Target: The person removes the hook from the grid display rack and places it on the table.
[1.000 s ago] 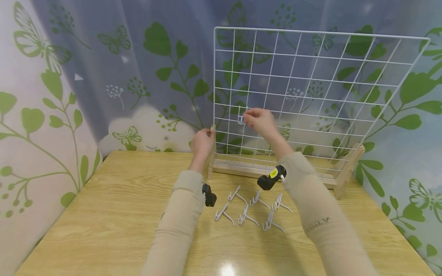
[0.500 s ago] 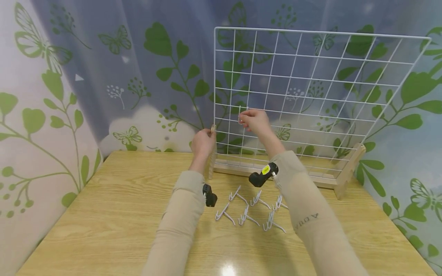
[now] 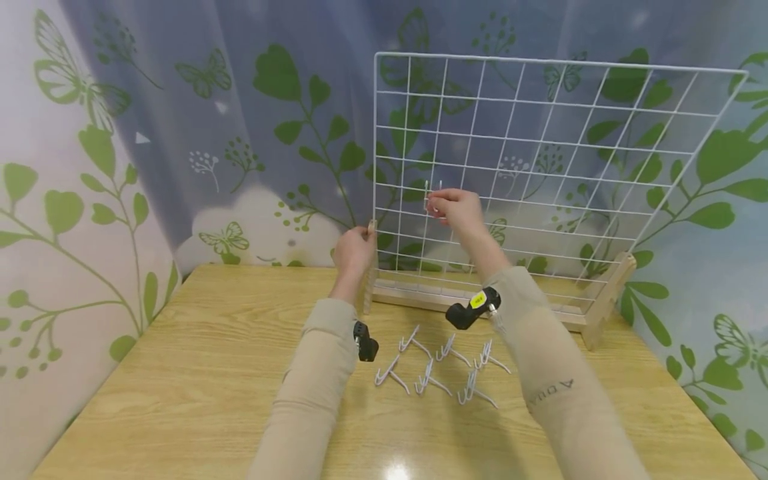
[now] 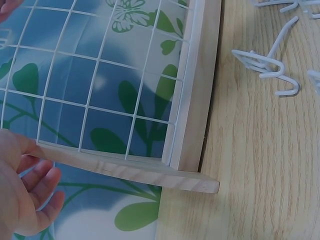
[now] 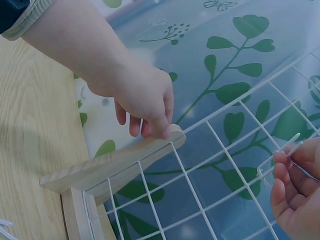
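I see my right hand [image 3: 457,208] pinching a white wire hook [image 3: 433,193] against the grid [image 3: 540,153], low on its left part, the hook's two prongs sticking up above a horizontal wire. My left hand [image 3: 354,248] grips the top of the left wooden foot [image 3: 369,267] of the stand, thumb and fingers curled around it, well apart from the right hand. The grid stands upright at the back of the worktop [image 3: 180,373], and six spare hooks [image 3: 444,370] lie loose on the wood between my forearms
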{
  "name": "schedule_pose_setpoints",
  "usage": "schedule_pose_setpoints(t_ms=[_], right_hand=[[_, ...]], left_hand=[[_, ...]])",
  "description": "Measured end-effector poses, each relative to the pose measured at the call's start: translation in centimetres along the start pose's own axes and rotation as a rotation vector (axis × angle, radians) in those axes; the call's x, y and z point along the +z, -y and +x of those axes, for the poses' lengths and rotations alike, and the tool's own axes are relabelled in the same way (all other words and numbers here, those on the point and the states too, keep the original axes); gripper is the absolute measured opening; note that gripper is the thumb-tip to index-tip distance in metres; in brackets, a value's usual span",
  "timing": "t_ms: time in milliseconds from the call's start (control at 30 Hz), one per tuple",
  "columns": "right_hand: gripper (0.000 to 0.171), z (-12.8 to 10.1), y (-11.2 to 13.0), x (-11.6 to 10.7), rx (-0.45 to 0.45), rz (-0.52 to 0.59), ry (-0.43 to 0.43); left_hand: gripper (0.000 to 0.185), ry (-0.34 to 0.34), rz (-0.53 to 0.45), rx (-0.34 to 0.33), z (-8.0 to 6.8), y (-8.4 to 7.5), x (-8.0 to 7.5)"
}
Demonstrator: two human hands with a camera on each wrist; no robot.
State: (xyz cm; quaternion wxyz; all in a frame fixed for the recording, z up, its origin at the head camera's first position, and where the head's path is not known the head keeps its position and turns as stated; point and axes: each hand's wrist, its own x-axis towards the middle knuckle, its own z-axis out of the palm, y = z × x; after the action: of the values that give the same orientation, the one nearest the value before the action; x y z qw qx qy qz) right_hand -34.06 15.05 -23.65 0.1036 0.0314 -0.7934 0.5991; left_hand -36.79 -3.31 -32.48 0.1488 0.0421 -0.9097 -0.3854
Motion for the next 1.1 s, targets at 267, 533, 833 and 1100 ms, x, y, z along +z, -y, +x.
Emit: schedule_pose_setpoints(t_ms=[267, 533, 833, 1100], right_hand=[[0.026, -0.7, -0.8, -2.4, -0.074, -0.082, 0.032], [0.02, -1.6, -1.4, -4.5, -0.137, -0.139, 0.063], [0.02, -2.7, -3.1, -5.8, -0.142, -0.164, 0.106], [0.023, -4.3, -4.6, -7.1, -0.134, -0.215, 0.136]], left_hand=[[0.03, 0.001, 0.014, -0.008, -0.3, 0.0, 0.1], [0.029, 0.002, 0.011, 0.0, -0.2, -0.1, 0.0], [0.029, -0.002, 0.009, 0.003, -0.1, -0.1, 0.1], [0.028, -0.016, 0.009, -0.005, -0.1, -0.3, 0.1]])
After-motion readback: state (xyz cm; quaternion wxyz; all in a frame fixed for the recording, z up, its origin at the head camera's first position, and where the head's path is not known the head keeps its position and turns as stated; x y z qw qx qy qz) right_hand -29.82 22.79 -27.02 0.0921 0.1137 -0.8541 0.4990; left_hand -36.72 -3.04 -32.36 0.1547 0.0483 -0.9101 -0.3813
